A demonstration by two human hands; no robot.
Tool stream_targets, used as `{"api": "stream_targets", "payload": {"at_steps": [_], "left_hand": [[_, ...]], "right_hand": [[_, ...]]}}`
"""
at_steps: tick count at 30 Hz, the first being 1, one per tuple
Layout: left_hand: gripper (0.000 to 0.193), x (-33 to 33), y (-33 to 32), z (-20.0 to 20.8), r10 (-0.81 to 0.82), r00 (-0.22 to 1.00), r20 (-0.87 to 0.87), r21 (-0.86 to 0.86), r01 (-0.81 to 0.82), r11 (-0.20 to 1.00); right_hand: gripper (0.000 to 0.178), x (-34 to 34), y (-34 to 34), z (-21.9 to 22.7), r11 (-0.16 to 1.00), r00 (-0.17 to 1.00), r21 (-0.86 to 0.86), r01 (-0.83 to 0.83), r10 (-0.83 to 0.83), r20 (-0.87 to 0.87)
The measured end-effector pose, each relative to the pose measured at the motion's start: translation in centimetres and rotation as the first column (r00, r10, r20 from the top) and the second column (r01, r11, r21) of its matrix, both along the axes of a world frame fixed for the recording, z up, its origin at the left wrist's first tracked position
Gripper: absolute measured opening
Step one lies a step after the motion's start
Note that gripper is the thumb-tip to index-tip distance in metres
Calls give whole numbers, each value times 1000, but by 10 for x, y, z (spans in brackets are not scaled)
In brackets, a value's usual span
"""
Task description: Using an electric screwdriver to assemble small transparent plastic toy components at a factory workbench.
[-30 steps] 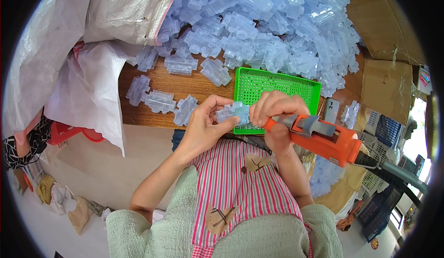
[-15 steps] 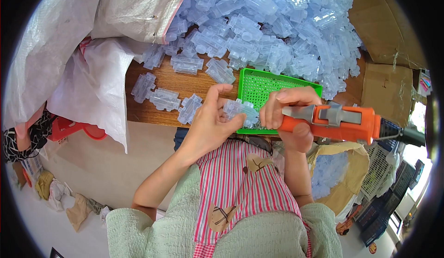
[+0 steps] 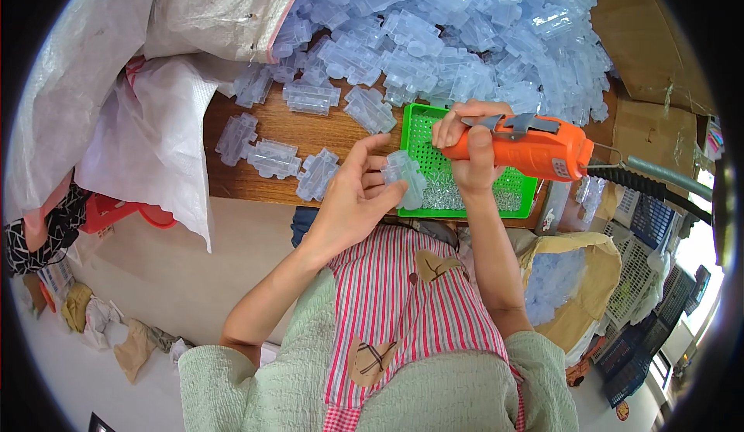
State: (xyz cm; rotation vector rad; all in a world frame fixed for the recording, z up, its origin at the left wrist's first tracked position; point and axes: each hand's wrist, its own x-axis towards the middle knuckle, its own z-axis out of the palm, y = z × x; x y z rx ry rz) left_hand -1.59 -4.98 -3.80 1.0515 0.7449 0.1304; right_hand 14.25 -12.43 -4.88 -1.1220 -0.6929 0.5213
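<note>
Left hand: fingers pinch a clear plastic part at the bench's near edge, long axis roughly upright. Right hand: fingers wrapped around an orange power screwdriver lying crosswise over the green tray, just right of the part. Its tip is hidden.

My screwdriver is bright orange, my tray vivid green. The plastic shells are pale translucent blue; my apron is red-and-white striped.

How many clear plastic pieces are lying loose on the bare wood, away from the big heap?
6: three near the table's front edge, three further back by the heap. More may be hidden under the white sack.
</note>
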Motion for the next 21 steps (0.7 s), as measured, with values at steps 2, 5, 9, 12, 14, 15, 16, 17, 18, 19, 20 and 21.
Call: {"api": "stream_targets", "payload": {"at_steps": [2, 5, 9, 12, 14, 15, 16, 17, 18, 19, 20, 21], "left_hand": [[43, 0, 5, -1, -32, 999, -6, -26, 32, 999], [40, 0, 5, -3, -60, 998, -2, -50, 59, 997], [41, -1, 4, -7, -68, 998, -2, -46, 67, 997], [40, -1, 2, -8, -42, 999, 17, -65, 43, 997], [39, 0, 2, -6, -42, 999, 29, -79, 44, 996], [39, -1, 2, -6, -41, 999, 36, -96, 44, 994], [39, -1, 2, -5, -36, 999, 35, -96, 39, 995], [38, -2, 3, -4, -35, 999, 36, -95, 38, 995], [38, -1, 3, -4, -39, 998, 40, -93, 43, 995], [38, 0, 3, -5, -39, 998, 42, -92, 43, 995], [38, -1, 3, -6, -42, 998, 51, -74, 46, 996], [38, -1, 3, -6, -49, 997, 60, -56, 52, 997]], "right_hand": [[37, 0, 1, -2, 1000, 1000, -1, -3, 3, 8], [36, 0, 2, -4, 1000, 1000, 3, -11, 11, 25], [35, -1, 2, -4, 1000, 999, 0, -15, 15, 38], [37, -1, -1, -1, 1000, 1000, -5, 1, -1, -2], [37, 1, -4, 13, 996, 999, 89, -28, 31, -40], [36, 0, -5, 23, 982, 994, 181, -53, 68, -80], [38, -2, -6, 42, 983, 991, 165, -79, 94, -90], [41, -7, -8, 59, 983, 988, 150, -104, 120, -101], [41, -12, -11, 68, 981, 984, 165, -104, 126, -126], [42, -18, -12, 73, 978, 980, 180, -104, 132, -151], [43, -21, -13, 73, 972, 975, 200, -123, 156, -158], [43, -21, -15, 70, 972, 976, 201, -121, 153, -156]]}}
